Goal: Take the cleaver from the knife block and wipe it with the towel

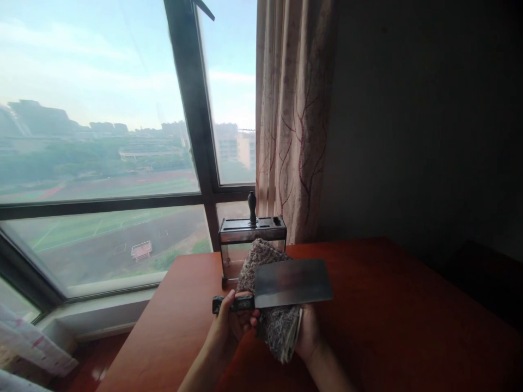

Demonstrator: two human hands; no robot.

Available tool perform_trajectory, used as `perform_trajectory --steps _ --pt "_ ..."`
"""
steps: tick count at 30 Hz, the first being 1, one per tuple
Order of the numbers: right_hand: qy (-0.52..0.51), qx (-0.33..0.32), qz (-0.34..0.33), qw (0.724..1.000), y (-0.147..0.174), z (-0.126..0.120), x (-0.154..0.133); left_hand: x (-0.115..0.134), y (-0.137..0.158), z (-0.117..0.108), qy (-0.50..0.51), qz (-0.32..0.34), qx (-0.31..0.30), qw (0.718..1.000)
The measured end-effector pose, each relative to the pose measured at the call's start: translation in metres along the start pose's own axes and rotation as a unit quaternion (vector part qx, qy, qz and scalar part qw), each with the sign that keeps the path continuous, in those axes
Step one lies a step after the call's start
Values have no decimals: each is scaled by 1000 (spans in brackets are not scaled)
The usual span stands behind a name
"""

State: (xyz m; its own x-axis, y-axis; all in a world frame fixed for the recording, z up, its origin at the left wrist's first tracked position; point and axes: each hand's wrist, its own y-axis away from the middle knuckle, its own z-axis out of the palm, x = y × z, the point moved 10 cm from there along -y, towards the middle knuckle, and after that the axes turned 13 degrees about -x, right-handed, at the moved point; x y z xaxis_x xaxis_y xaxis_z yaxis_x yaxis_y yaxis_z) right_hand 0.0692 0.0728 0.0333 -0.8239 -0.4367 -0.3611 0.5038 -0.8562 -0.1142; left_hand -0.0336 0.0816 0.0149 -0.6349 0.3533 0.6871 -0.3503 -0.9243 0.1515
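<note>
My left hand (235, 321) is closed around the dark handle of a cleaver (293, 282), whose wide blade points to the right above the table. Beneath and behind the blade is a grey fuzzy cloth (280, 326), folded so that part of it sticks up past the blade's upper edge. My right hand (308, 331) grips this cloth from the right, under the blade; most of its fingers are hidden behind cloth and blade. Just beyond stands a knife block (253, 231) with clear sides and a dark frame, one black-handled tool upright in its top.
A reddish-brown wooden table (368, 316) spreads under my hands. Behind it are a large window (102, 158) with dark frames and a patterned curtain (294, 120). A dark wall (420, 120) fills the right side. White patterned fabric (32, 343) hangs at the lower left.
</note>
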Motion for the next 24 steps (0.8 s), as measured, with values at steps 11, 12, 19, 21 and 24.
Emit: perform_trajectory --steps 11,12,19,21,24 --pt "29 72 -153 985 26 -20 -80 14 3 -7 10 21 35 999" --pt "27 78 -154 985 27 -21 -82 14 2 -8 13 22 38 999" --pt "66 42 -152 985 14 -6 -60 12 5 -5 25 40 48 998" --pt "76 37 -142 986 11 -5 -48 11 5 -1 11 43 31 999" --pt "81 28 -100 991 8 -9 -26 8 5 1 -8 39 14 999"
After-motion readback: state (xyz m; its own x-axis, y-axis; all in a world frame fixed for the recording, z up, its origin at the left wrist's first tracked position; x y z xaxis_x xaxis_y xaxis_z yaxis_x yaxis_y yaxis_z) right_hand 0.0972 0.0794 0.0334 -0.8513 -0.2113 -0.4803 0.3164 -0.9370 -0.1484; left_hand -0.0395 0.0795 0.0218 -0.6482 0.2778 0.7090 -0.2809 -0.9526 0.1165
